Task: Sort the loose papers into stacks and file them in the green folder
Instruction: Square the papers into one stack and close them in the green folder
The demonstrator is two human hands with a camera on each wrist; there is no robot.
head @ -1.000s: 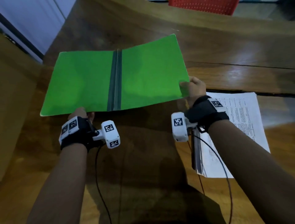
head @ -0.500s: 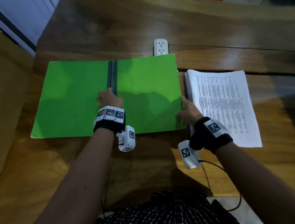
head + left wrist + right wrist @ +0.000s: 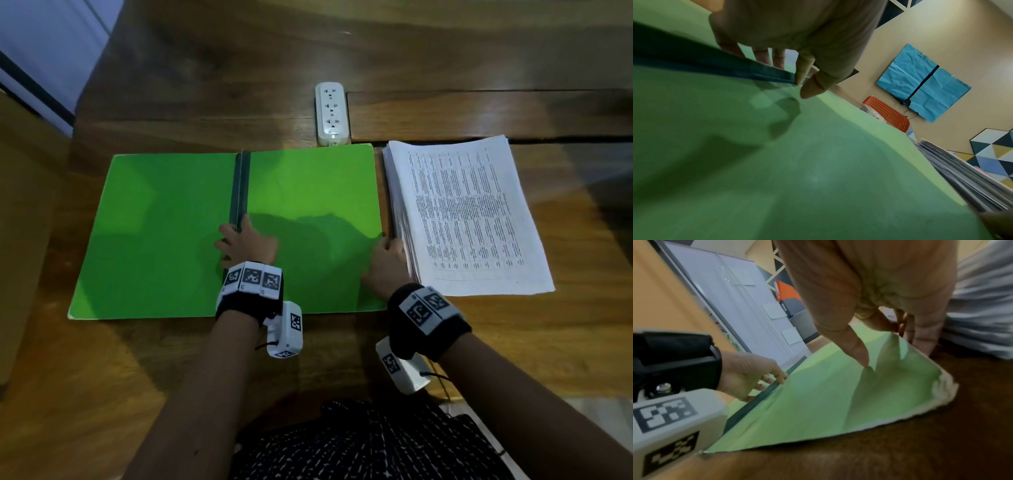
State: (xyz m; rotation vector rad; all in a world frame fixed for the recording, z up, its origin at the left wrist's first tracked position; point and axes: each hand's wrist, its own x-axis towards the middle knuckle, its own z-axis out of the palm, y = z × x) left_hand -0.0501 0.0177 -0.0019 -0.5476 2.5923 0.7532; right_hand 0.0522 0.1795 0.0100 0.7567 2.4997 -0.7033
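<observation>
The green folder [image 3: 308,192] lies spread flat on the wooden table, inner side up, its dark spine [image 3: 240,192] running down the middle. My left hand [image 3: 236,231] straddles the spine's near half, thumb on the right and fingers on the left, pinching the raised bar [image 3: 756,71]. My right hand [image 3: 388,251] holds the folder's right edge, thumb on top and fingers underneath, so that the edge [image 3: 916,350] lifts slightly. A thick stack of printed papers [image 3: 469,216] lies just right of the folder, touching my right hand.
A white power strip [image 3: 331,113] lies on the table [image 3: 342,349] just behind the folder's top edge. Cables from the wrist cameras hang near the table's front edge. An orange chair [image 3: 888,113] stands beyond the table.
One second ago both hands held the open folder up in the air; now it lies flat. My left hand has moved from the near edge to the spine. My right hand stays on the right edge.
</observation>
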